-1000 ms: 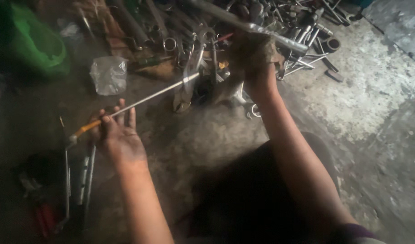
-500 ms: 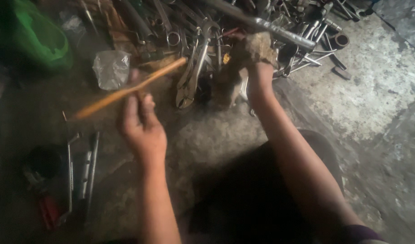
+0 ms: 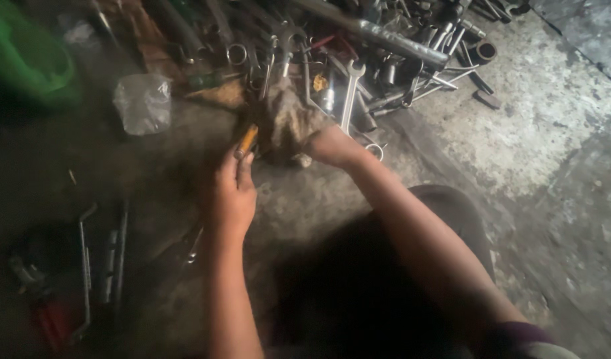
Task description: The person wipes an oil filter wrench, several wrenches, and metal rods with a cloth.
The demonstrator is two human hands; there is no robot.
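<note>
My left hand [image 3: 233,189] grips the orange handle of a screwdriver [image 3: 246,141] near the middle of the view, and its shaft runs up into a dirty brown rag [image 3: 287,121]. My right hand [image 3: 318,143] is wrapped in that rag and closed around the screwdriver's shaft, so the metal part is hidden. Both hands are just in front of a big heap of spanners and sockets [image 3: 358,66] lying on the concrete floor.
A crumpled clear plastic bag [image 3: 143,103] lies to the left, with a green container [image 3: 26,63] in the far left corner. Long thin metal tools [image 3: 96,259] and a red-handled tool [image 3: 52,326] lie at the lower left. My dark knee [image 3: 445,219] is at the lower right.
My left hand has swung the screwdriver from lying out to the left over to the right hand. The rag in my right hand now covers its shaft.
</note>
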